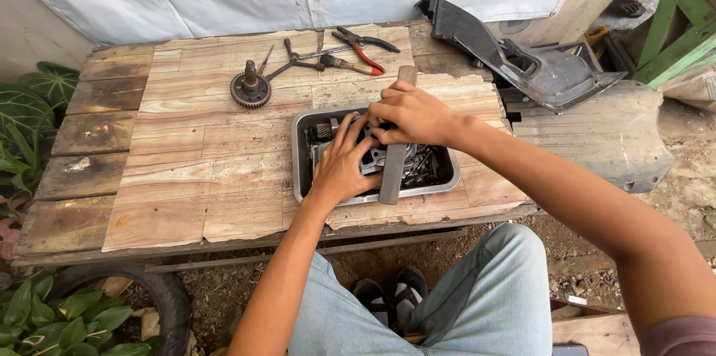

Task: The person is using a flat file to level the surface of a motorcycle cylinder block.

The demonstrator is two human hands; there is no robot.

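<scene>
So I'm sat at the bench with my knees right under the front edge, both hands down in the metal tray [298,177]. My left hand [343,166] is spread flat with the fingers open, pressing down on a metal engine part [373,161] in the middle of the tray. My right hand [412,114] is curled over the upper end of a flat file [395,149] that lies across the tray from back rim to front rim; I can't tell for sure whether the fingers are pinching the file or the part under it.

Looks to me like I'm at the hold-it-steady-and-dress-it stage. Next stroke needs the left hand to keep the part pinned so it doesn't skate around among the loose bits in the tray.

Room-wise: the tray sits close to the front edge of the wooden table [186,169], so not much slack there. Left of the tray is bare planks. Further back there's a toothed gear on a shaft [250,88], then red-handled pliers [365,46]. A black plastic cover [522,58] overhangs the right rear corner.
</scene>
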